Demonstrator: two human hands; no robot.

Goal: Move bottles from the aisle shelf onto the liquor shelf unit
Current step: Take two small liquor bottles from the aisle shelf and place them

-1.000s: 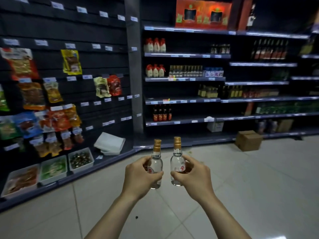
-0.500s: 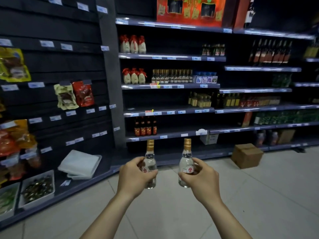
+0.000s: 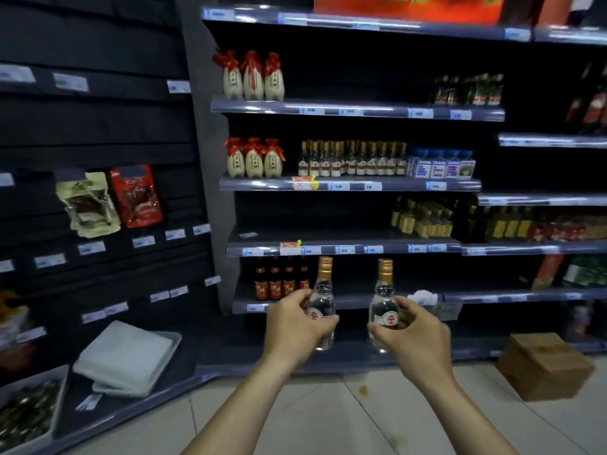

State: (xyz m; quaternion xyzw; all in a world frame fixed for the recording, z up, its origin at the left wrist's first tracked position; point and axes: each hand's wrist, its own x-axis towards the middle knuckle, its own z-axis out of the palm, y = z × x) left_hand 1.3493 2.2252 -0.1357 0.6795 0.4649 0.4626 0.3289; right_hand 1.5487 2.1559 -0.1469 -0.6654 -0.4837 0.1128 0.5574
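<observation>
Two small clear-glass liquor bottles with gold screw caps, one per hand, are being held upright out in front of the liquor shelf unit (image 3: 348,184), caps pointing up and long axes vertical. The left bottle (image 3: 323,303) is sitting in the left hand (image 3: 297,326), whose fingers are wrapping its lower body from the left side with the thumb across the front; neck and cap are standing clear above the grip. The right bottle (image 3: 383,307) is sitting in the right hand (image 3: 415,336), fingers closing round the lower body from the right; neck, cap and most of the label are showing. The two bottles are standing apart, with a gap between them.

Labels: each is carrying a white label with a red ring round a red character; the smaller print is too blurred to read.

Location: both bottles are hovering at the level of the lowest stocked shelf, just in front of a row of dark bottles with red labels (image 3: 279,284). Two shelves up, a row of matching gold-capped clear bottles (image 3: 353,159) is standing between cream jars with red bows (image 3: 254,159) and blue-and-white cartons (image 3: 440,165). An orange price tag on that shelf edge is reading "25". A cardboard box (image 3: 545,366) is resting on the tiled floor to the right, and snack pouches (image 3: 111,200) are hanging on the dark wall panel to the left.
</observation>
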